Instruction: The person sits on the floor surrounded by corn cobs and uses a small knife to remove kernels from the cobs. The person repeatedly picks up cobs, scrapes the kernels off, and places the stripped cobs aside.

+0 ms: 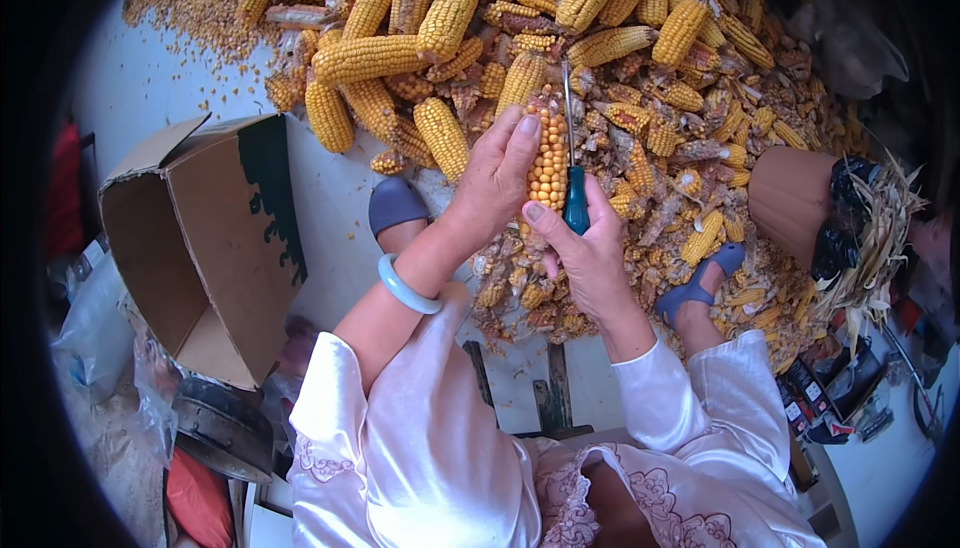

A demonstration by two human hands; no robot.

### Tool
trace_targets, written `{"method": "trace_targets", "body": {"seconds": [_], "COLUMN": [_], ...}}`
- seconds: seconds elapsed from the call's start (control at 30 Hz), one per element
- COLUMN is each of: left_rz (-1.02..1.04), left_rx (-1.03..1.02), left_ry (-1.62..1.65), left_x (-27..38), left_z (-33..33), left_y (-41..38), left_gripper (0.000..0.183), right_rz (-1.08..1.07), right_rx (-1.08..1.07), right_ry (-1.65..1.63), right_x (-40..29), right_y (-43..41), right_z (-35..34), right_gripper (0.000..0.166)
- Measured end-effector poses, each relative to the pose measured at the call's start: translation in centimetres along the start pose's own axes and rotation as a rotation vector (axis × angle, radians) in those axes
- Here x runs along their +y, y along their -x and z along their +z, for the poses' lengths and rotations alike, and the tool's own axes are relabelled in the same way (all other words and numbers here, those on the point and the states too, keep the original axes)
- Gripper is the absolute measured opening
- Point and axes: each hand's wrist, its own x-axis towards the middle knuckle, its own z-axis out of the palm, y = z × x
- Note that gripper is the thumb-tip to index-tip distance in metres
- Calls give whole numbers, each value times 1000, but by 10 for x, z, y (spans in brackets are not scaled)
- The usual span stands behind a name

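Between both hands is an upright ear of dried yellow corn (548, 158). My left hand (499, 165) grips its upper left side, the thumb lying along the kernels. My right hand (589, 248) holds a screwdriver by its green handle (576, 203), with the thumb against the lower end of the ear. The screwdriver's metal shaft (568, 112) points away from me along the ear's right side. Beyond the hands lies a heap of whole corn ears (454, 11). Partly shelled ears and husk scraps (675, 150) spread to the right.
An open cardboard box (232, 248) lies on its side at the left. Loose kernels (195, 0) are piled at the far left. A brown pot (791, 199) with dry husks stands at the right. A dark metal pan (225, 428) sits below the box. Both feet flank the near heap.
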Motion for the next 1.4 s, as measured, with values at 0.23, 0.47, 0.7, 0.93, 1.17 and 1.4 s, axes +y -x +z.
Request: {"method": "trace_targets", "body": {"seconds": [0.23,0.47,0.7,0.93,1.17,1.4], "left_rz": [25,9,16,13,21,-190], "left_rx": [-25,-66,-15,-8,-27,39], "left_ry": [-23,-38,-9,-97,-53,168], "left_x": [-10,2,-7,10,5,24], "left_z": [-11,-7,-12,-5,-15,-6], "left_y": [1,-2,-1,-3,2,2], "left_gripper": [39,36,36,39,42,36], "right_rz": [-78,-257,-147,-292,-283,-261], "right_rx": [-24,3,-40,66,16,101], "right_ry": [-127,134,-22,320,179,441], "right_x": [-2,2,-6,5,3,-5], "right_y": [6,1,7,0,3,0], "right_z": [6,1,4,1,5,-5], "right_gripper": [37,34,32,28,31,36]}}
